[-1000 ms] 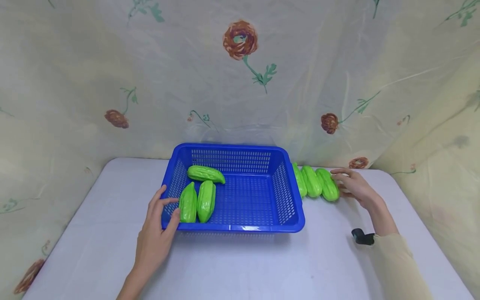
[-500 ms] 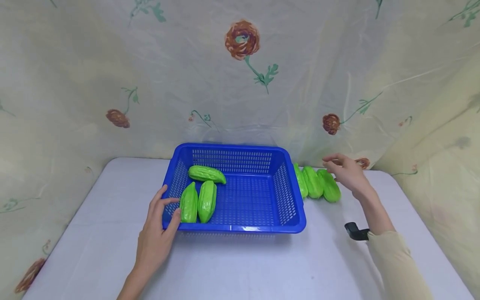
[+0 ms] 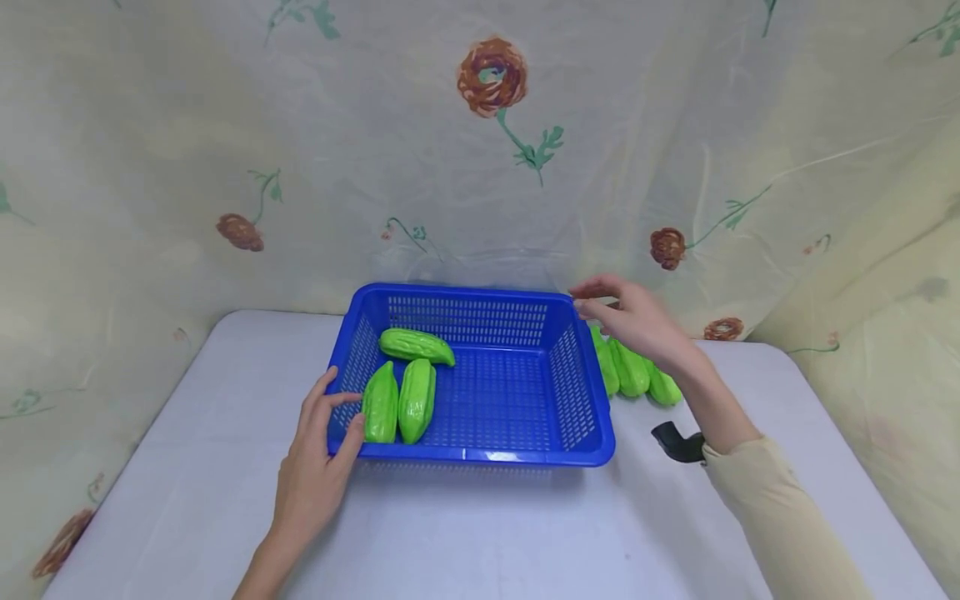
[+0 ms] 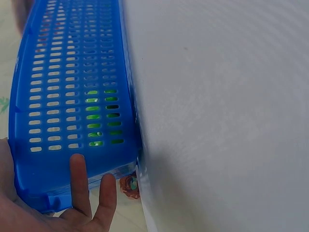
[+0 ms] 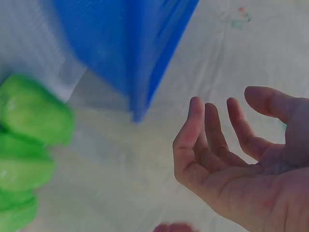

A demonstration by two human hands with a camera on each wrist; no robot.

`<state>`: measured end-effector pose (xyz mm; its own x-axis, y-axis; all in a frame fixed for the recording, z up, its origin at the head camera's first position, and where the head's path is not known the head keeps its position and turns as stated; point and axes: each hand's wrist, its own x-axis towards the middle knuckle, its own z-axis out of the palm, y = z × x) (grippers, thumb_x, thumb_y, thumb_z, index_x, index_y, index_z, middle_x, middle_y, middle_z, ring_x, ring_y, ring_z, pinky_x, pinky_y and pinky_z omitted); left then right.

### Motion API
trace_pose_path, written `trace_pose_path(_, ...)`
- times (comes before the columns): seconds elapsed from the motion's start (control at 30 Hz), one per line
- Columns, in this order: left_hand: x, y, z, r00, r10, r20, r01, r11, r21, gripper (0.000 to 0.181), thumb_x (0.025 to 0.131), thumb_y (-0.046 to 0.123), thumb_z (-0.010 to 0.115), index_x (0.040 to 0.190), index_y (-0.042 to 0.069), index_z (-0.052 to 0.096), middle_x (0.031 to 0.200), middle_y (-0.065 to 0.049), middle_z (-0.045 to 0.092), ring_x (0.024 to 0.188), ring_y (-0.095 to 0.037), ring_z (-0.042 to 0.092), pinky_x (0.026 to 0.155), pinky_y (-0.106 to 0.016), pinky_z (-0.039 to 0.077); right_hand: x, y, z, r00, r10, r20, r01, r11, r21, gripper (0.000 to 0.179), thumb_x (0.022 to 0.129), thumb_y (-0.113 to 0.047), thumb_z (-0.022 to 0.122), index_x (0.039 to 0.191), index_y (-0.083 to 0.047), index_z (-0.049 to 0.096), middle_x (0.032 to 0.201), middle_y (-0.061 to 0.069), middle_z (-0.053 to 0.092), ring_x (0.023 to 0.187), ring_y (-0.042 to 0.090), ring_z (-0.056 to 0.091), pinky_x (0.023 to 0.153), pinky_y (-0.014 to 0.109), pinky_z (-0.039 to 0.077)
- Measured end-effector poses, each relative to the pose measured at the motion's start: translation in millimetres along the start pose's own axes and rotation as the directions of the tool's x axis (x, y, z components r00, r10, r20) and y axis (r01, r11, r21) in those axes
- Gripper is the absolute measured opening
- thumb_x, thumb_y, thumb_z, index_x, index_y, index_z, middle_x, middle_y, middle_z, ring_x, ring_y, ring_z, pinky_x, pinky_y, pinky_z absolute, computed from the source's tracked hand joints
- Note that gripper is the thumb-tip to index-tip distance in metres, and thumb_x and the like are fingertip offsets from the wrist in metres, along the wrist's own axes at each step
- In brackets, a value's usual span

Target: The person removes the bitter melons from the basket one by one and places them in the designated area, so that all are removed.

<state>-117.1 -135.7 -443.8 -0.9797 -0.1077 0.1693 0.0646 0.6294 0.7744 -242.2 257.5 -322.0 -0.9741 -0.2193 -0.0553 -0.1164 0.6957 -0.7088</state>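
Note:
A blue plastic basket (image 3: 480, 457) with slotted walls stands on the table, holding three shiny green ridged gourds (image 3: 417, 400) in its left part. At its front left corner my left hand (image 3: 311, 467) grips the rim; in the left wrist view, fingers (image 4: 79, 186) lie against the basket's outside. My right hand (image 3: 637, 321), loosely bent and holding nothing, hovers by the back right corner. Three more green gourds (image 3: 630, 367) lie side by side against the basket's right side, partly hidden by that hand and the basket wall.
White cloth covers the table (image 3: 480, 533), whose back edge meets a flower-printed curtain (image 3: 375, 167). The curtain continues along both sides. A black piece (image 3: 678, 443) sticks out from the right sleeve's cuff (image 3: 738, 454).
My right hand has left the rightmost gourd on the table, risen and moved left to the basket's back right corner. The left hand and the gourds stay put.

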Motion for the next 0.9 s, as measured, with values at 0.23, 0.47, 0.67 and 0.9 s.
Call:
trace_pose_path(0.23, 0.6, 0.0, -1.3, 1.000, -0.004, -0.003, 0.004, 1.000, 0.004, 0.034, 0.112, 0.034, 0.055, 0.141, 0.018, 0.060, 0.179, 0.003, 0.028, 0.130, -0.040, 0.065, 0.056, -0.031, 0.041, 15.8, -36, 23, 0.996, -0.055, 0.073, 0.049, 0.995, 0.085, 0.040, 0.112, -0.034, 0.057, 0.146, -0.013, 0.059, 0.146, 0.014, 0.065, 0.130, 0.032, 0.067, 0.105, 0.052, 0.058)
trace_pose_path(0.47, 0.7, -0.1, -2.4, 1.000, 0.000, 0.003, 0.000, 1.000, -0.001, 0.035, 0.112, 0.034, 0.055, 0.142, 0.017, 0.059, 0.180, 0.002, 0.027, 0.145, -0.044, 0.056, 0.059, -0.032, 0.043, 30.5, -64, 44, 0.985, -0.135, 0.106, 0.124, 0.987, 0.102, 0.035, 0.111, -0.032, 0.058, 0.142, -0.015, 0.062, 0.140, 0.011, 0.069, 0.125, 0.029, 0.070, 0.101, 0.049, 0.057)
trace_pose_path(0.67, 0.3, -0.2, -2.5, 1.000, 0.005, -0.004, -0.005, 1.000, 0.000, 0.034, 0.112, 0.033, 0.056, 0.141, 0.016, 0.059, 0.179, 0.002, 0.028, 0.149, -0.044, 0.053, 0.062, -0.033, 0.045, 41.1, -76, 65, 0.970, -0.184, 0.157, 0.166, 0.979, 0.119, 0.034, 0.112, -0.031, 0.058, 0.141, -0.015, 0.064, 0.144, 0.011, 0.068, 0.124, 0.028, 0.071, 0.101, 0.049, 0.058)
trace_pose_path(0.9, 0.2, -0.2, -0.2, 1.000, -0.001, -0.001, 0.001, 1.000, -0.003, 0.033, 0.111, 0.032, 0.056, 0.140, 0.016, 0.060, 0.179, 0.003, 0.029, 0.145, -0.043, 0.056, 0.058, -0.031, 0.044, 51.2, -77, 88, 0.958, -0.171, 0.232, 0.144, 0.981, 0.130, 0.032, 0.112, -0.030, 0.058, 0.140, -0.016, 0.064, 0.143, 0.006, 0.068, 0.121, 0.027, 0.072, 0.094, 0.042, 0.061)
